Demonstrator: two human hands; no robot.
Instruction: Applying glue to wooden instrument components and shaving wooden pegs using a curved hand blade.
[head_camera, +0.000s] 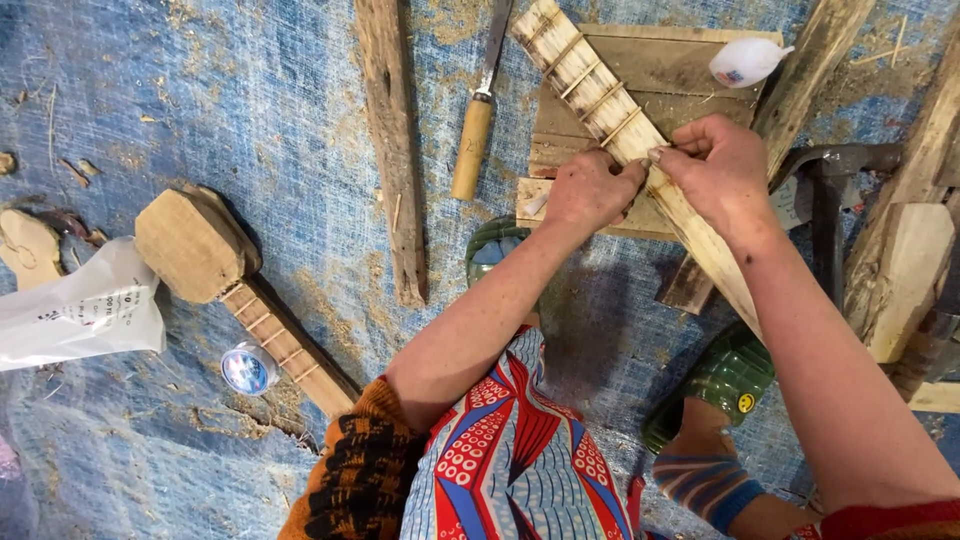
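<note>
Hands (655, 175) grip fretted neck (620, 130) over blue tarp (200, 100).

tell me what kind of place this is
Probably an informal woodworking spot for stringed instruments, on the ground. Both hands, left hand and right hand, work a fretted wooden neck; a wooden-handled chisel and sawdust-strewn blue tarp lie nearby.

Pale wooden neck strip (600, 95) with thin crosswise frets, lying diagonally across a flat board (690, 65).
</note>
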